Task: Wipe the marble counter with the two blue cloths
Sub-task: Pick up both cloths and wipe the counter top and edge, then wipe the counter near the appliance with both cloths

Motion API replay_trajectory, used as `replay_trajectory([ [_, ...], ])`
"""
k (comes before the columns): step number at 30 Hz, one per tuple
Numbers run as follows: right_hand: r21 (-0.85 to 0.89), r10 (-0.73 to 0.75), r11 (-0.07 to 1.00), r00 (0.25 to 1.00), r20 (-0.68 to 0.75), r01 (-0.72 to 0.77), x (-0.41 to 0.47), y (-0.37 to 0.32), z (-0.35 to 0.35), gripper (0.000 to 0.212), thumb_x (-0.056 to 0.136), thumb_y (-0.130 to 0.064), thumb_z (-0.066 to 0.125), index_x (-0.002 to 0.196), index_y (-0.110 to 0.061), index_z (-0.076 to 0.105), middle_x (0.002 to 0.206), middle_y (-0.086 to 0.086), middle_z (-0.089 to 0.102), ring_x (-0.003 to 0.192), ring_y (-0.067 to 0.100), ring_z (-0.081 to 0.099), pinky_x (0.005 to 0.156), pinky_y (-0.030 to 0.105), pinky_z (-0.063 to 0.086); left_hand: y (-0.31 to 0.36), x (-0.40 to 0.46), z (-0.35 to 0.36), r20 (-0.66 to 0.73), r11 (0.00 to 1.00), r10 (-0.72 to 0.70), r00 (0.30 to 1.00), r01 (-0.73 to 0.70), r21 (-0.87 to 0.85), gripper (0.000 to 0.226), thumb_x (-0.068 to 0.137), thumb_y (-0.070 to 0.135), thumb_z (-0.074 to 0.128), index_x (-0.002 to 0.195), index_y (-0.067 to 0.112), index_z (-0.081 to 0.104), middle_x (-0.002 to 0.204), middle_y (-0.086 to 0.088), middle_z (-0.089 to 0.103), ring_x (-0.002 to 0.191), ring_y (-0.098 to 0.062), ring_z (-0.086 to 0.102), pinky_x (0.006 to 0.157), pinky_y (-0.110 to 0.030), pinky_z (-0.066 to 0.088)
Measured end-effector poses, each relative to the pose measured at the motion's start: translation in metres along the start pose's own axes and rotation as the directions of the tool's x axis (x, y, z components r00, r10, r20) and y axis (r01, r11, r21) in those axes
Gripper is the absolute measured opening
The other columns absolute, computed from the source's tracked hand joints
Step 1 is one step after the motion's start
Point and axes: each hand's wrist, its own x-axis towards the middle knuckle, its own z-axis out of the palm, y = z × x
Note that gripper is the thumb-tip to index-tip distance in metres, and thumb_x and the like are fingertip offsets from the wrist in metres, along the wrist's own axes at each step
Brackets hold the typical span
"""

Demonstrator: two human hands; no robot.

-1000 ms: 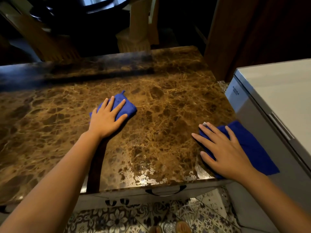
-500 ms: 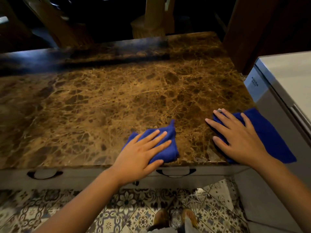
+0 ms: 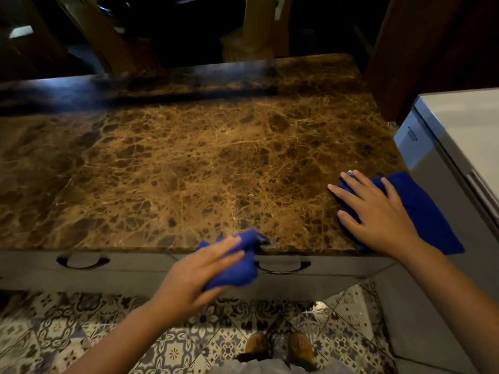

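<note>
The brown veined marble counter [image 3: 189,163] fills the middle of the head view. My left hand [image 3: 199,276] holds a bunched blue cloth [image 3: 240,265] at the counter's front edge; most of the cloth hangs off in front of the drawer face. My right hand [image 3: 375,214] lies flat, fingers spread, on the second blue cloth [image 3: 424,209] at the counter's near right corner. That cloth sticks out past the right edge.
A white appliance [image 3: 459,136] stands right against the counter's right side. Two drawers with dark handles [image 3: 82,261] run under the front edge. Patterned floor tiles [image 3: 172,349] and my shoes are below. Wooden furniture stands in the dark behind the counter.
My left hand has dragged its cloth from the counter's middle toward me and over the front edge. My right hand has stayed pressed on its cloth at the right corner.
</note>
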Motion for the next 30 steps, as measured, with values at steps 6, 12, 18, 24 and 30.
replay_trajectory([
  [6, -0.008, -0.002, 1.0, 1.0, 0.008, 0.002, 0.001, 0.0, 0.001, 0.058, 0.083, -0.051, 0.023, 0.136, -0.031, 0.036, 0.151, 0.003, 0.027, 0.139, 0.013, 0.007, 0.109, 0.054, 0.006, -0.035, 0.078, -0.057, -0.465, 0.956, -0.293, 0.835, 0.26, -0.135, 0.037, 0.085, 0.03, 0.047, 0.12, 0.043, 0.045, 0.129, 0.023, 0.047, 0.113, -0.002, 0.046, 0.092, -0.002, 0.029],
  [12, 0.003, 0.003, 1.0, 1.0, 0.012, -0.003, 0.0, 0.0, 0.0, 0.056, 0.085, -0.05, 0.025, 0.136, -0.032, 0.037, 0.151, 0.002, 0.027, 0.14, 0.014, 0.007, 0.109, 0.055, 0.007, -0.118, 0.162, -0.031, -0.043, 0.885, -0.422, 0.905, 0.422, 0.196, 0.06, 0.086, 0.047, 0.03, 0.138, 0.018, 0.036, 0.148, -0.012, 0.033, 0.137, -0.027, 0.026, 0.11, -0.037, 0.022],
  [18, 0.006, 0.004, 1.0, 1.0, 0.016, -0.004, 0.001, 0.0, 0.0, 0.055, 0.086, -0.049, 0.027, 0.137, -0.031, 0.036, 0.151, 0.002, 0.026, 0.14, 0.014, 0.007, 0.11, 0.054, 0.006, -0.113, 0.22, -0.003, 0.136, 0.87, -0.345, 0.929, 0.262, 0.418, 0.063, 0.085, 0.057, 0.017, 0.143, 0.033, 0.017, 0.155, -0.005, 0.017, 0.142, -0.024, 0.012, 0.112, -0.049, 0.013],
  [24, 0.012, 0.011, 1.0, 1.0, -0.001, -0.011, 0.002, 0.0, 0.002, 0.055, 0.086, -0.045, 0.026, 0.137, -0.029, 0.036, 0.151, 0.002, 0.028, 0.139, 0.015, 0.009, 0.11, 0.054, 0.007, -0.049, 0.2, 0.024, 0.237, 0.95, -0.072, 0.969, -0.006, 0.311, 0.063, 0.086, 0.053, 0.024, 0.141, 0.025, 0.028, 0.152, -0.004, 0.025, 0.14, -0.025, 0.021, 0.11, -0.051, 0.023],
  [30, -0.021, 0.007, 1.0, 1.0, -0.009, -0.007, 0.001, 0.001, 0.003, 0.057, 0.086, -0.038, 0.02, 0.14, -0.026, 0.031, 0.15, 0.004, 0.029, 0.139, 0.016, 0.013, 0.108, 0.055, 0.011, -0.006, 0.143, 0.033, 0.349, 0.949, 0.096, 0.932, -0.192, 0.251, 0.055, 0.092, 0.049, 0.03, 0.143, 0.029, 0.023, 0.153, 0.005, 0.017, 0.142, -0.015, 0.01, 0.113, -0.043, 0.011],
])
